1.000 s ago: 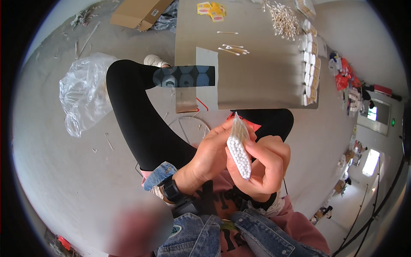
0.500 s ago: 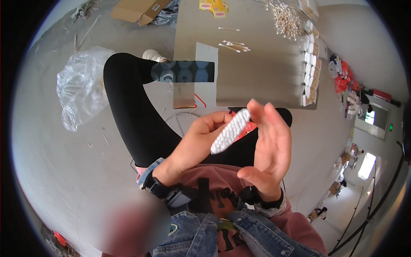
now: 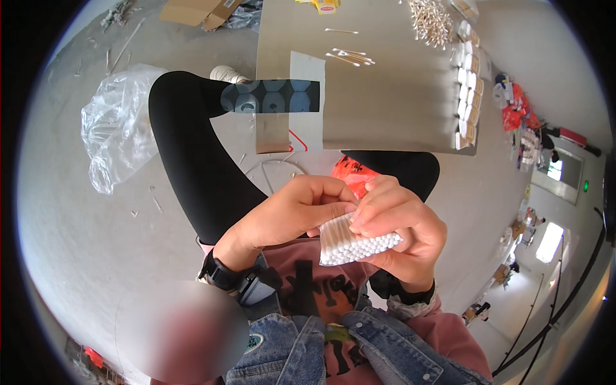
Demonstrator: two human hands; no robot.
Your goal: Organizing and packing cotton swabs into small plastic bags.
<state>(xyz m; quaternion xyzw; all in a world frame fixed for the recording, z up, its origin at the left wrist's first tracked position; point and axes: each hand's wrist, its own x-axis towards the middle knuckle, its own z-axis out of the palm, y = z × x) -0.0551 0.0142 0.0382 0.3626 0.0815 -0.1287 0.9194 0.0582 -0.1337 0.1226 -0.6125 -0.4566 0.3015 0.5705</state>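
Observation:
A packet of cotton swabs [image 3: 350, 242] is held between my two hands above my lap, its white cotton tips facing me. My left hand [image 3: 296, 212] pinches the packet's far left edge with thumb and fingers. My right hand [image 3: 407, 234] grips it from the right, the thumb underneath and the fingers bent over the top. Fingers of both hands meet at the far edge and hide that part of the packet.
Ahead stands a table [image 3: 385, 109] with several loose swabs [image 3: 350, 57], a swab heap [image 3: 431, 22] and a row of swab packs [image 3: 470, 96] along its right edge. A clear plastic bag [image 3: 119, 128] lies on the floor at left; a red bag [image 3: 353, 174] shows beyond my hands.
My right hand has come from open beside the packet to closed on it. The packet has turned and moved nearer to me, now showing the swabs' sticks as well as tips.

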